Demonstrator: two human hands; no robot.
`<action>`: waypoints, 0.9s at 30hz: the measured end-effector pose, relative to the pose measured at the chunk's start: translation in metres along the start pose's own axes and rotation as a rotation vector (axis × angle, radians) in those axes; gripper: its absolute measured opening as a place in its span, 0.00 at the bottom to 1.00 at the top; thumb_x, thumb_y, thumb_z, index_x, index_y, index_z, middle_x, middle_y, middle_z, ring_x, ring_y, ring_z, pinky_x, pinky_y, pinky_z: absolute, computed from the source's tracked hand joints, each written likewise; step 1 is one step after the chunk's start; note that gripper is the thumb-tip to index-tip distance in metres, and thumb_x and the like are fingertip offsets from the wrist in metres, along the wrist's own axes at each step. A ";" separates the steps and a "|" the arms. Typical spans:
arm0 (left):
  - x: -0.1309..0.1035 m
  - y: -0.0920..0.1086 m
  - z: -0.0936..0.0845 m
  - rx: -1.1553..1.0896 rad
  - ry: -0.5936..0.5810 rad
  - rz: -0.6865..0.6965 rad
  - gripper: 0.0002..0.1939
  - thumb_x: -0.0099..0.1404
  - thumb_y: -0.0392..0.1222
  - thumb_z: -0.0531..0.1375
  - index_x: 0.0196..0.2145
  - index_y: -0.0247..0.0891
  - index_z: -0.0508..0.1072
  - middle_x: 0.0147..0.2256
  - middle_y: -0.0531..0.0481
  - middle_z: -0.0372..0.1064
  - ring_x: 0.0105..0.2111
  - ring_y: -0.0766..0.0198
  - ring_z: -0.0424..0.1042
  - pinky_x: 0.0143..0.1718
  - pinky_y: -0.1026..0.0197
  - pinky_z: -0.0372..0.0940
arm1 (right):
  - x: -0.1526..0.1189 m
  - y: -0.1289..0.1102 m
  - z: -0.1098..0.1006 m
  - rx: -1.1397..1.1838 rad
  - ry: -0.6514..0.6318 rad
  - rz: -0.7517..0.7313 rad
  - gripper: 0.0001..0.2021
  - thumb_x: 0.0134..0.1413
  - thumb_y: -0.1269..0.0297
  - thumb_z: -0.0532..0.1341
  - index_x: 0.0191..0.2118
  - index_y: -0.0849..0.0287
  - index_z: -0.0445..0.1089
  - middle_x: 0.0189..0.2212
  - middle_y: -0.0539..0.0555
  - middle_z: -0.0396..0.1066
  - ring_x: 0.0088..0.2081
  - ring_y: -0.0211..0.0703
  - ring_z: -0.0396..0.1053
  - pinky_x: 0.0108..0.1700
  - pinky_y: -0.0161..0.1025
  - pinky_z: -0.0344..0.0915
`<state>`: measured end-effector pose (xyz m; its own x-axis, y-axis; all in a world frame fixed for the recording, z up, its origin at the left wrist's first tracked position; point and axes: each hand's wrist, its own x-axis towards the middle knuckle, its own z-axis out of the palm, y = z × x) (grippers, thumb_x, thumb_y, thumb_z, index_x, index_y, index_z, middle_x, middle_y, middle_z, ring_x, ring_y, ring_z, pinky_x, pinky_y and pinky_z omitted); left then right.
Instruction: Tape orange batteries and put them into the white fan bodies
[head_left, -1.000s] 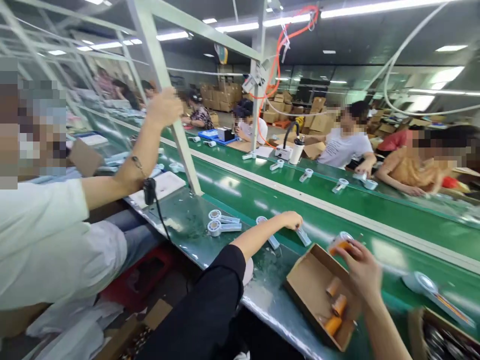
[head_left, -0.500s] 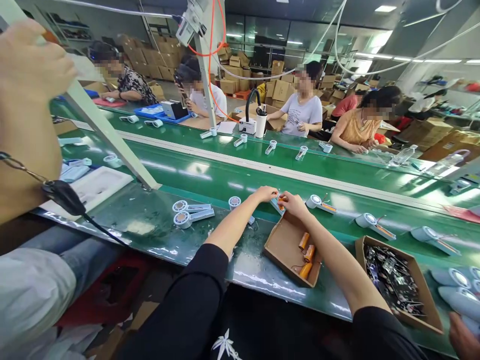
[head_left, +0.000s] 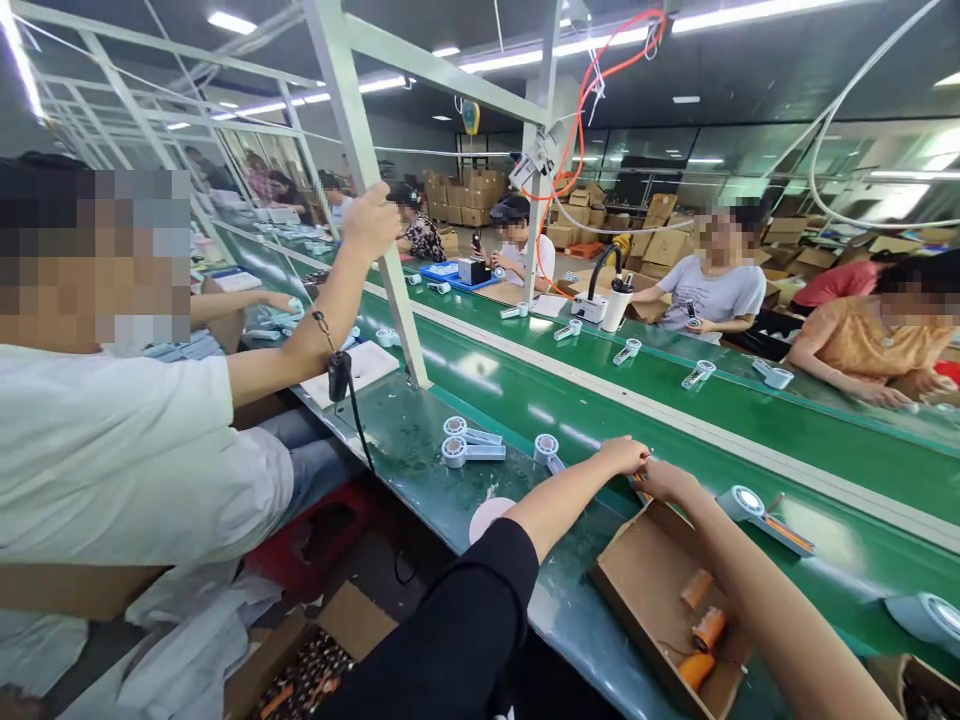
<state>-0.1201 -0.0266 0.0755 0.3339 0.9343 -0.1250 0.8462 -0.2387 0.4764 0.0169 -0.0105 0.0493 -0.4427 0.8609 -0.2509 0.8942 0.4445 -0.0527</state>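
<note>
Over the near edge of the green belt, my left hand (head_left: 626, 455) is closed, its fingertips pinched on something too small to make out. My right hand (head_left: 666, 480) meets it, also closed, with a sliver of orange showing beneath the fingers. Just below my right hand stands a cardboard tray (head_left: 630, 590) with a few orange cylinders (head_left: 709, 628) in it. To the left of my left hand lies a pale blue fan-shaped part (head_left: 546, 449). Another such part (head_left: 742, 503), with an orange piece in its handle, rests on the belt at the right.
Two blue parts (head_left: 465, 452) lie on the bench at the left. A metal post (head_left: 405, 320) rises there, gripped by a seated person (head_left: 135, 440). Several people sit across the belt (head_left: 495, 370). A cardboard box (head_left: 352, 620) is below the bench.
The view has swung left, showing more of the neighbouring person. My hands remain together above the tray's far corner, with less of the orange item showing between them.
</note>
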 end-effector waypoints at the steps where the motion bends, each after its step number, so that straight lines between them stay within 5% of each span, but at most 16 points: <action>1: -0.011 0.004 -0.001 -0.014 0.041 0.001 0.15 0.77 0.39 0.53 0.53 0.38 0.77 0.59 0.41 0.73 0.66 0.47 0.65 0.65 0.38 0.65 | 0.000 0.001 0.001 -0.006 -0.019 -0.008 0.12 0.59 0.62 0.68 0.46 0.58 0.83 0.43 0.64 0.82 0.45 0.56 0.81 0.49 0.43 0.70; 4: -0.071 -0.004 0.005 -0.060 0.195 0.062 0.23 0.77 0.37 0.46 0.63 0.43 0.71 0.69 0.45 0.64 0.73 0.48 0.54 0.72 0.35 0.54 | -0.003 0.006 0.005 -0.013 -0.025 -0.030 0.11 0.64 0.64 0.63 0.46 0.55 0.84 0.44 0.61 0.83 0.48 0.54 0.81 0.47 0.40 0.70; 8: -0.204 -0.076 0.038 -0.189 0.427 0.322 0.17 0.76 0.47 0.56 0.57 0.42 0.76 0.58 0.43 0.75 0.60 0.55 0.71 0.69 0.46 0.60 | -0.007 0.021 0.011 -0.003 0.065 -0.024 0.19 0.70 0.64 0.55 0.56 0.50 0.81 0.50 0.60 0.82 0.52 0.57 0.80 0.49 0.44 0.72; 11: -0.298 -0.142 0.063 -0.086 0.268 0.176 0.27 0.64 0.56 0.69 0.58 0.44 0.77 0.63 0.42 0.71 0.67 0.42 0.64 0.70 0.38 0.59 | -0.007 0.034 0.011 0.020 0.115 -0.020 0.21 0.69 0.65 0.54 0.57 0.52 0.80 0.50 0.62 0.82 0.51 0.60 0.81 0.49 0.48 0.74; 13: -0.339 -0.170 0.071 0.030 0.094 0.091 0.39 0.61 0.51 0.71 0.67 0.46 0.69 0.69 0.42 0.63 0.72 0.36 0.54 0.71 0.33 0.56 | -0.011 0.035 0.009 0.039 0.114 -0.039 0.20 0.66 0.67 0.56 0.55 0.53 0.81 0.51 0.63 0.82 0.52 0.61 0.81 0.53 0.51 0.74; 16: -0.364 -0.182 0.069 0.187 0.042 -0.035 0.45 0.60 0.33 0.65 0.73 0.45 0.59 0.72 0.42 0.59 0.74 0.40 0.52 0.73 0.34 0.54 | -0.039 0.014 0.004 0.104 0.204 -0.126 0.19 0.65 0.65 0.59 0.56 0.57 0.80 0.57 0.65 0.78 0.58 0.66 0.76 0.61 0.61 0.70; 19: -0.364 -0.182 0.059 0.297 0.080 -0.106 0.45 0.58 0.27 0.62 0.72 0.40 0.61 0.71 0.40 0.60 0.72 0.41 0.54 0.73 0.36 0.55 | -0.096 -0.027 -0.003 0.330 0.308 -0.352 0.17 0.68 0.59 0.61 0.56 0.57 0.80 0.61 0.63 0.75 0.62 0.63 0.73 0.66 0.62 0.67; 23: -0.361 -0.197 0.047 0.352 0.144 -0.049 0.34 0.61 0.32 0.64 0.65 0.33 0.69 0.67 0.35 0.64 0.66 0.40 0.63 0.70 0.36 0.60 | -0.174 -0.073 -0.013 0.652 0.121 -0.532 0.17 0.72 0.55 0.61 0.59 0.53 0.77 0.57 0.57 0.79 0.58 0.52 0.76 0.64 0.51 0.70; 27: -0.372 -0.190 0.028 0.389 0.229 0.049 0.22 0.62 0.31 0.64 0.54 0.40 0.77 0.62 0.39 0.71 0.61 0.38 0.68 0.64 0.30 0.64 | -0.227 -0.085 0.002 0.967 -0.139 -0.579 0.14 0.72 0.56 0.63 0.56 0.53 0.78 0.53 0.55 0.81 0.53 0.46 0.79 0.57 0.41 0.73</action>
<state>-0.3936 -0.3357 0.0072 0.3145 0.9433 0.1059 0.9393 -0.3254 0.1088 0.0419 -0.2445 0.1086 -0.8487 0.5268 -0.0479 0.2605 0.3374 -0.9046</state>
